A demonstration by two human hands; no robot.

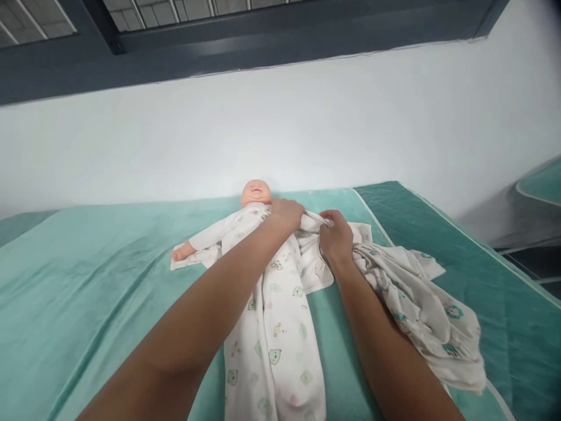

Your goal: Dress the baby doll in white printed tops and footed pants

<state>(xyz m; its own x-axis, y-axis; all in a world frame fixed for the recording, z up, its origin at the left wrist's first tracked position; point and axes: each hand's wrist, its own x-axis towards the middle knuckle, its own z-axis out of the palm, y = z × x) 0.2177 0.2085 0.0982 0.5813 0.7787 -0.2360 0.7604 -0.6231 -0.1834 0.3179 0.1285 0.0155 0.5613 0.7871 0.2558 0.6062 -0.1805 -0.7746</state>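
Observation:
A baby doll (256, 193) lies on its back, head by the wall, in a white sleepsuit (280, 345) with green animal prints. Its arm on the left side of the picture stretches out, the bare hand (184, 251) showing past the sleeve. My left hand (287, 214) is closed at the doll's other shoulder, gripping the sleeve cloth. Between my hands a white sleeve (312, 221) is pulled out sideways, its end pinched by my right hand (336, 237). The doll's arm on that side is hidden. Beside my right wrist lies a crumpled printed cloth (429, 310).
A light green padded sheet (109, 280) lies under the doll, over a darker green one (504, 304) at the right. A white wall (280, 128) stands behind, with a dark window frame (263, 44) above it. Another green surface (543, 182) juts in at the far right.

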